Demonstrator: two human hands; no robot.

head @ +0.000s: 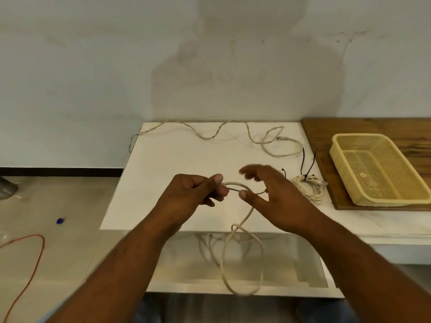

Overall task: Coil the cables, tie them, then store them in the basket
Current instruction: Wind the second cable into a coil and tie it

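Looks like tying time for the white cable (234, 183), though not much of a coil yet; only one big floppy loop hanging off the front edge of the tabletop (175, 164). Best to gather that loop into small rounds first; then hold the rounds tight in the left hand (193, 194); wrap the thin black tie (233, 189) around the middle; pull snug to stop any slipping. Easy to drop a floppy loop, so go slow.

Left hand: curled up, pinching the top bend of the white cable and one end of the black tie between thumb and fingers. Right hand (272, 192): wide open, fingers spread and blurry, gripping nothing; thumb just beside the other part of the black tie, maybe touching, hard to tell.

Farther back on the tabletop: another loose white cable (206, 138), all wiggly, not coiled yet. To the right: one small tied bundle (310, 190) with a black tie around it, lying near the yellow basket (377, 169) but not in it; spare black ties (303, 159) just behind the bundle. Basket sitting on a wooden board (349, 127).
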